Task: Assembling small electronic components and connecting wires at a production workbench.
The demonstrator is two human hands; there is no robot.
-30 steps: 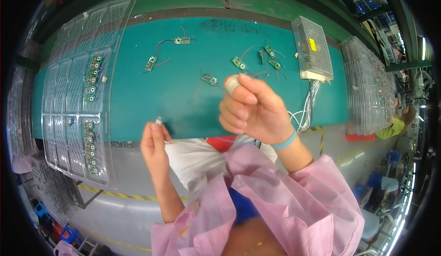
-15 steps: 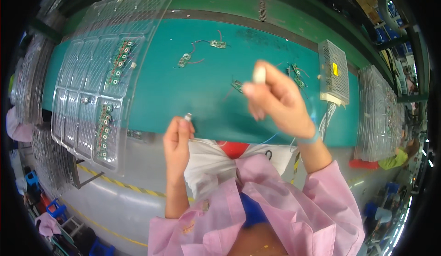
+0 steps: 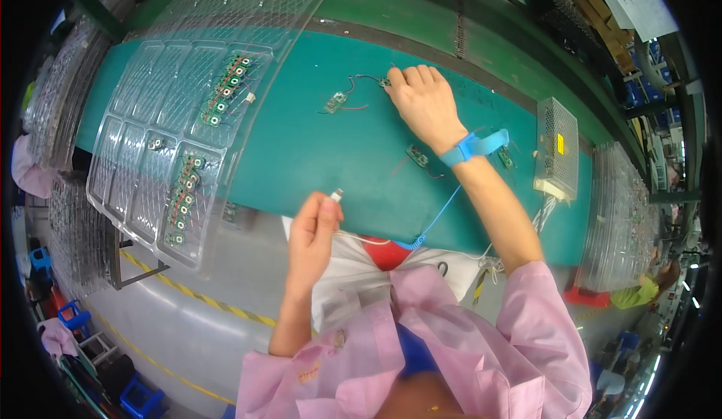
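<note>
Green worktop (image 3: pixel 293 163) spreads before us, a clear tray (image 3: pixel 120 182) on its left. Our left hand (image 3: pixel 310 231) has a narrow grip on a white plug (image 3: pixel 337 194) near the front edge; our right hand (image 3: pixel 425 103) touches a circuit board (image 3: pixel 385 83) farther back, its grip too hidden to judge.

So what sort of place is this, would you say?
Likely an electronics assembly workshop: small wired circuit boards lie on the green bench, more sit in a clear plastic tray, and the right hand wears a blue wrist strap.
</note>
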